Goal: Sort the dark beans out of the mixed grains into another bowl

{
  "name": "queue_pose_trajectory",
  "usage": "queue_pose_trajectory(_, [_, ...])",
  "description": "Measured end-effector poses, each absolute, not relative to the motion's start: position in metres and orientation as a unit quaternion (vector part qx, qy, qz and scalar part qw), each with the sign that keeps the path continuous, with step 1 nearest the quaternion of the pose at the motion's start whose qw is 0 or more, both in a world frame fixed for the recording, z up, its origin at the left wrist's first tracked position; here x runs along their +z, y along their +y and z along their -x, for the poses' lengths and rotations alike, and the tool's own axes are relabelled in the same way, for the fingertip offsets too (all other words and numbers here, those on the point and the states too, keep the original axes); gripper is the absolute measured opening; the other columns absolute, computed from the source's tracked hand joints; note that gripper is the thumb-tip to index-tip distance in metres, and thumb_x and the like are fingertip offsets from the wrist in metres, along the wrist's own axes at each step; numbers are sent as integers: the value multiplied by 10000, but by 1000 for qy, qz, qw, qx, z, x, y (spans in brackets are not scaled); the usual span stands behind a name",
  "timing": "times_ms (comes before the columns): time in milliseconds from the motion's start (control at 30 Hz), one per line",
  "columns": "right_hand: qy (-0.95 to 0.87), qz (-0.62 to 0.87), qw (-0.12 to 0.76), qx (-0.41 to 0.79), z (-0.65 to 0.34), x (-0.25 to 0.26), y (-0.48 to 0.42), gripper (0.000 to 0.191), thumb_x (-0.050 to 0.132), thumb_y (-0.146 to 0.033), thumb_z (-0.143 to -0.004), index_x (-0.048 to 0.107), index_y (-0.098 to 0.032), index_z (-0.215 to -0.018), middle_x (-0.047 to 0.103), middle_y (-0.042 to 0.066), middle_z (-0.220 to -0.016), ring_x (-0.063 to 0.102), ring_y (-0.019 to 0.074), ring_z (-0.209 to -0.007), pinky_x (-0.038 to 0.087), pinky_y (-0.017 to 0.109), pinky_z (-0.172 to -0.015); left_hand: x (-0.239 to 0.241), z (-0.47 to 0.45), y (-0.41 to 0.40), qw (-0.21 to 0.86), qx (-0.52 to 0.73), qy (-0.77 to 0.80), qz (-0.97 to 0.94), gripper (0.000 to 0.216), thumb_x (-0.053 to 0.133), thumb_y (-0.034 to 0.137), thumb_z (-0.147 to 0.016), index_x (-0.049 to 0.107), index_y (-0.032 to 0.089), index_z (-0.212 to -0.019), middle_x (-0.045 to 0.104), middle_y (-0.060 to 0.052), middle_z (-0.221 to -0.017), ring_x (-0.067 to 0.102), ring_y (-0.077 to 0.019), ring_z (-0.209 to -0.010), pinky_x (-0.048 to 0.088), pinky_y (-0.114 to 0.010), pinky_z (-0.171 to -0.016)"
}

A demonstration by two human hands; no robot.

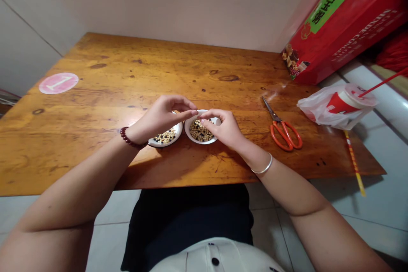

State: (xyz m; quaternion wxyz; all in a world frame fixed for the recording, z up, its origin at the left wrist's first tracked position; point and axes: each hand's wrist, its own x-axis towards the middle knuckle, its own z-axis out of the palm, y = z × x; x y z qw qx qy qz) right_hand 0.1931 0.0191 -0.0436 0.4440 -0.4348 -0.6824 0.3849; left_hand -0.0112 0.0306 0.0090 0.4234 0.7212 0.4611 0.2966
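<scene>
Two small white bowls sit side by side on the wooden table, both holding small beads or beans in cream, tan and black. My left hand (pixel 165 112), with a dark red bead bracelet (pixel 132 139) at the wrist, hovers over the left bowl (pixel 179 133) and partly hides it. Its thumb and fingertips come together near the gap between the bowls. Over the right bowl (pixel 188 136) is my right hand (pixel 228 129), thumb and forefinger nearly meeting. Whatever lies between the fingertips of either hand is too small to make out.
Orange-handled scissors (pixel 284 134) lie right of my right hand. Beyond them are a red cup in a plastic bag (pixel 341 106) and a yellow-red strip (pixel 353 161) over the table edge. A red box (pixel 344 25) stands at back right; a pink round sticker (pixel 58 83) marks the left.
</scene>
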Motion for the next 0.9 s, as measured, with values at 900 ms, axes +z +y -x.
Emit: queue_pose_trajectory(900, [-619,443,448,469,-193,-37,13,380,776,-317,-694,486,-247,-930,651,-61,-675,679,151,-658,544,317,-686,7,13,32,534,251,470,-656,351,720,536,-794,781,242,-976,728,-38,-849,520,-82,-619,341,-176,-500])
